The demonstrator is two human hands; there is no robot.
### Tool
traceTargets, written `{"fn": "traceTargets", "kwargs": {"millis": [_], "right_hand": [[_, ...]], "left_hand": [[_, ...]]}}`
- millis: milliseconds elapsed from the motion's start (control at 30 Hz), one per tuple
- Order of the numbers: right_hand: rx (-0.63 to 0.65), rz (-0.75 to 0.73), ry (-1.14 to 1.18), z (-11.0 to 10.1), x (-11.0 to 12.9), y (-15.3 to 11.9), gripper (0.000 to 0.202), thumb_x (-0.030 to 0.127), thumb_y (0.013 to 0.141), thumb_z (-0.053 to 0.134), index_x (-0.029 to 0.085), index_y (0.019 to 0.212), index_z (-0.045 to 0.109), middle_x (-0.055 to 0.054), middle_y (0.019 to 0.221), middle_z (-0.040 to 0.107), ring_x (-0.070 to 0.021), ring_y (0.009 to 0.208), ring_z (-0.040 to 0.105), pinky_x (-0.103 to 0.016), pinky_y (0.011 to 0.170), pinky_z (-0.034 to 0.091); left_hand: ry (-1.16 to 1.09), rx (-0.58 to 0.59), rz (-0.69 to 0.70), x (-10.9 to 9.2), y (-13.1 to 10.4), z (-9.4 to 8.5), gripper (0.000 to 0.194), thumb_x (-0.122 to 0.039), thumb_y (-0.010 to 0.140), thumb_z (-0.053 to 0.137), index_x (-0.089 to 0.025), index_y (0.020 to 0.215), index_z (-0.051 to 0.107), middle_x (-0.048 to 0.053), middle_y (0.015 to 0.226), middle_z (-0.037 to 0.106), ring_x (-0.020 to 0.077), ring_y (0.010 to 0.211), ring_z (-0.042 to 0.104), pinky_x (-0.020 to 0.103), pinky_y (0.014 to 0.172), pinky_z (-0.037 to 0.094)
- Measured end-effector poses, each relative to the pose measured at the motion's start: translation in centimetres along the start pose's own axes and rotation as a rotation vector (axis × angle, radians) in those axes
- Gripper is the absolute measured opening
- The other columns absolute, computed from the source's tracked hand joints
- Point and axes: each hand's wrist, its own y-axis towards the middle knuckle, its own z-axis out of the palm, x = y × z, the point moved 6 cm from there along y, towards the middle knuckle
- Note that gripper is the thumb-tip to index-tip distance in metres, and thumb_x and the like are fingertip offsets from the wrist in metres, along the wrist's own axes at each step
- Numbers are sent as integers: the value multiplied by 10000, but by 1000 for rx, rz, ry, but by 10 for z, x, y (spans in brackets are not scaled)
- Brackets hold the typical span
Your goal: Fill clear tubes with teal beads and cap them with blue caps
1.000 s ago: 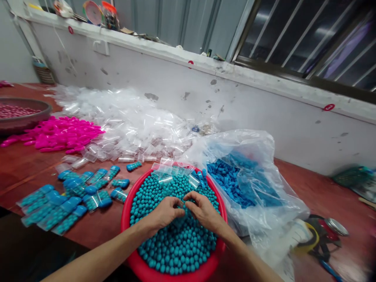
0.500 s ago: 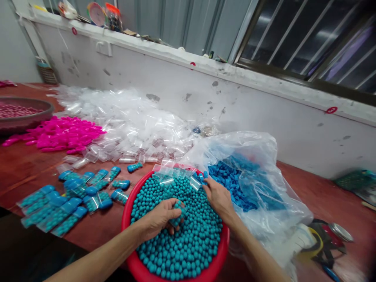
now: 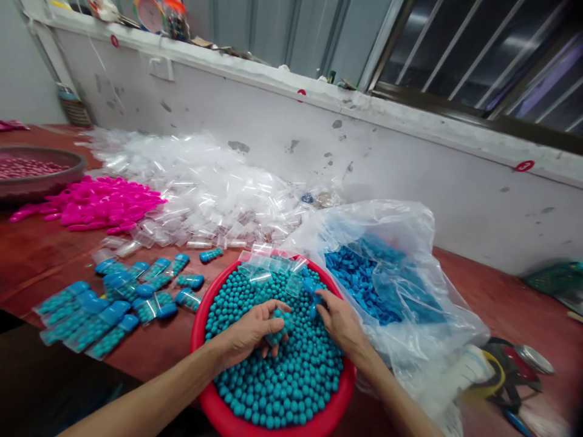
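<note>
A red basin [image 3: 197,340] full of round teal beads [image 3: 282,388] stands in front of me. Over the beads, my left hand [image 3: 246,334] is closed around a small clear container [image 3: 279,321] with teal beads inside. My right hand [image 3: 344,325] pinches a small blue cap [image 3: 314,300] above the basin's right side, just apart from the left hand. Several clear plastic containers [image 3: 260,273] lie on the beads at the far rim. Right of the basin, an open clear bag [image 3: 405,218] holds many blue caps [image 3: 364,282].
Filled, blue-capped containers [image 3: 109,315] lie on the red table to the left. Behind them are a pink pile [image 3: 100,203] and a large heap of clear containers [image 3: 195,182]. A brown bowl [image 3: 68,176] stands far left. A headband-like item [image 3: 505,370] lies at right.
My right hand has come from the far right rim towards me and the left hand, with blue cap pieces at its fingertips. The left hand has stayed nearly in place, still holding the container.
</note>
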Motion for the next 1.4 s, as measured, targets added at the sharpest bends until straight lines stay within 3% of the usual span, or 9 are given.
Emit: {"fn": "traceTargets", "kwargs": {"millis": [267, 400, 567, 733, 867, 1000, 1133, 1233, 1400], "right_hand": [[70, -94, 218, 7, 12, 1, 235, 172, 780, 479, 159, 987, 590, -52, 844, 616, -176, 781, 570, -293, 735, 432], [106, -105, 305, 5, 16, -10, 262, 197, 803, 458, 195, 1048, 551, -5, 762, 592, -147, 696, 556, -258, 667, 431], [141, -74, 166, 6, 6, -14, 303, 200, 771, 495, 174, 1064, 569, -50, 857, 634, -194, 789, 581, -316, 734, 439], [14, -64, 157, -19, 6, -12, 257, 227, 822, 433, 191, 1003, 611, -66, 987, 648, -205, 921, 585, -339, 820, 429], [54, -29, -99, -15, 11, -18, 295, 229, 808, 482, 183, 1089, 562, -89, 977, 648, -234, 897, 595, -347, 764, 446], [102, -111, -303, 2, 21, -23, 267, 162, 808, 466, 157, 1057, 561, -97, 892, 625, -225, 816, 586, -320, 691, 441], [46, -208, -397, -5, 36, -26, 224, 89, 789, 438, 172, 941, 580, -74, 824, 579, -205, 796, 531, -303, 684, 406], [88, -273, -454, -7, 48, -32, 202, 40, 735, 445, 188, 787, 572, -55, 781, 553, -200, 759, 497, -306, 662, 385], [167, -306, -93, -5, 62, -32, 229, 69, 749, 445, 199, 903, 555, -29, 836, 522, -156, 763, 504, -267, 674, 399]], "left_hand": [[72, 20, 22, -3, -4, 1, 310, -328, 716, 564, -186, 945, 411, -39, 628, 558, 49, 412, 491, 121, 331, 248], [103, -38, 30, -4, -4, -1, 331, -349, 737, 531, -189, 994, 398, -39, 652, 552, 48, 404, 487, 122, 322, 245], [191, -126, 41, -3, -2, -7, 320, -346, 728, 533, -173, 975, 425, -42, 643, 540, 43, 389, 477, 122, 318, 247], [178, -133, 31, -1, -1, -8, 335, -362, 718, 533, -173, 970, 419, -47, 622, 534, 48, 380, 475, 123, 312, 241], [175, -119, 38, -1, 0, -8, 336, -372, 723, 529, -179, 975, 419, -42, 639, 537, 52, 392, 481, 128, 316, 243], [216, -137, 65, -3, -1, -9, 341, -359, 721, 528, -180, 992, 424, -40, 665, 531, 56, 425, 485, 137, 339, 264], [311, -199, 105, -8, -2, -11, 289, -293, 724, 515, -183, 984, 450, -60, 658, 487, 51, 441, 457, 151, 366, 283], [349, -198, 173, -12, -2, -9, 231, -224, 720, 512, -186, 946, 486, -78, 645, 436, 38, 452, 401, 162, 422, 319], [340, -139, 187, -10, -1, -3, 209, -171, 707, 502, -179, 916, 502, -83, 622, 414, 39, 448, 348, 168, 433, 323]]}}
